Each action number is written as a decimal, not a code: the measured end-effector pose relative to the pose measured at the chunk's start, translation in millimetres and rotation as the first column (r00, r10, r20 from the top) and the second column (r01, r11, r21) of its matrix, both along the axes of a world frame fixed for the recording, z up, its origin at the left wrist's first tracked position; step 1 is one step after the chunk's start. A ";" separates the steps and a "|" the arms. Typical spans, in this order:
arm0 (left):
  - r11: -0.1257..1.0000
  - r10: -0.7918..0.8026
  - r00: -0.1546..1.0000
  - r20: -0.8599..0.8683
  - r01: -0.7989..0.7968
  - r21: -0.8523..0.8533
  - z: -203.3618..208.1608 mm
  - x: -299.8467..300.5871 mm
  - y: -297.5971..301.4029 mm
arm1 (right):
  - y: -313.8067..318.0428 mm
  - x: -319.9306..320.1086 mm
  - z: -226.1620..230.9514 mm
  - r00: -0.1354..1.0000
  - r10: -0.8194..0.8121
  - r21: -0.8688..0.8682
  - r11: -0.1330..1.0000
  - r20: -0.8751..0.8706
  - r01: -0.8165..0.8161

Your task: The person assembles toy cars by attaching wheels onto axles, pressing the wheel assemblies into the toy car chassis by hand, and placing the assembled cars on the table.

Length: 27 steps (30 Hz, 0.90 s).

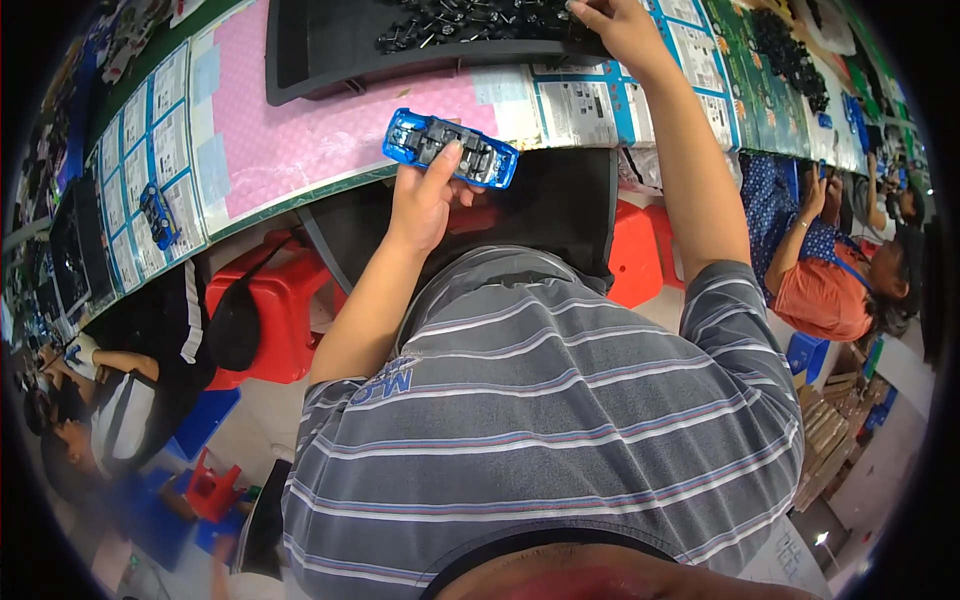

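Note:
A blue toy car shell (400, 137) with a grey and black inside lies in my left hand (428, 200). The thumb presses on the inside and the fingers support it from below, just in front of the table edge. My right hand (622, 28) reaches over the far right end of a black tray (290, 60), its fingers closed together and partly cut off by the upper edge of the view. Whatever they pinch is too small to make out. Several small black parts with thin metal pins (470, 22) are heaped in the tray beside that hand.
A pink bubble-wrap sheet (270, 150) and printed sheets (578, 112) cover the table. Another blue toy car (158, 215) lies at the left. Red stools (262, 325) stand below. A co-worker in an orange top (825, 285) sits at the right, others at the left.

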State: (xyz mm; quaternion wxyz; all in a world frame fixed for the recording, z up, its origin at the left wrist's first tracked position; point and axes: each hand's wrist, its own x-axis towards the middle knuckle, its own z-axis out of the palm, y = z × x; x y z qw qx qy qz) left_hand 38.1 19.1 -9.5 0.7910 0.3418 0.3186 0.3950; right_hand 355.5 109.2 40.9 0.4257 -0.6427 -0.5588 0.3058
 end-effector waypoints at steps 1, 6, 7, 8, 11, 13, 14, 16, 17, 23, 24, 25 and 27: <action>1.000 -0.008 1.000 0.005 0.008 0.006 1.3 2.8 1.5 | 1.0 4.3 -5.1 0.998 -0.049 0.091 0.995 0.042 0.045; 0.999 -0.044 0.999 0.003 0.044 0.019 -2.5 8.4 3.0 | -10.5 -6.7 13.5 0.999 -0.048 0.123 0.991 -0.015 0.050; 0.999 -0.036 0.999 0.001 0.036 0.022 -2.9 9.1 2.5 | -13.5 -12.5 19.3 0.999 -0.046 0.122 0.991 -0.016 0.047; 0.999 -0.034 0.999 0.001 0.034 0.021 -2.4 9.7 2.1 | -19.2 -18.8 25.9 0.990 -0.089 0.204 0.977 0.107 0.065; 1.000 0.004 1.000 -0.020 -0.004 0.004 0.5 10.0 1.9 | -36.0 -33.3 50.8 0.906 -0.113 0.398 0.915 0.409 -0.065; 0.999 0.029 0.999 -0.022 -0.029 0.025 -0.4 11.7 3.3 | -45.9 -41.3 56.5 0.781 -0.148 0.475 0.855 0.606 -0.207; 0.999 0.031 0.999 -0.025 -0.030 0.021 -2.3 11.6 3.9 | -44.9 -40.5 49.6 0.783 -0.144 0.472 0.857 0.605 -0.207; 0.999 0.048 0.999 0.024 -0.049 0.020 -4.1 15.5 7.4 | -35.9 -29.5 31.9 0.928 -0.108 0.239 0.971 0.356 0.022; 0.999 0.042 0.999 0.014 -0.042 0.023 -3.4 16.3 6.9 | -31.2 -23.1 27.4 0.965 -0.150 0.034 0.989 0.216 0.146; 0.998 0.053 0.998 -0.031 -0.052 0.019 -4.8 10.6 2.6 | -33.1 -27.6 12.6 0.909 -0.254 0.420 0.902 0.329 0.100; 0.998 0.056 0.998 -0.029 -0.055 0.018 -4.9 10.5 2.8 | -34.7 -28.5 12.0 0.885 -0.259 0.445 0.893 0.387 0.067; 0.998 0.056 0.998 -0.029 -0.055 0.014 -4.9 10.2 3.1 | -36.0 -30.1 9.6 0.888 -0.267 0.444 0.892 0.374 0.082; 0.998 0.059 0.998 -0.026 -0.058 0.010 -5.6 11.1 5.4 | -40.0 -31.7 5.4 0.879 -0.264 0.434 0.898 0.397 0.074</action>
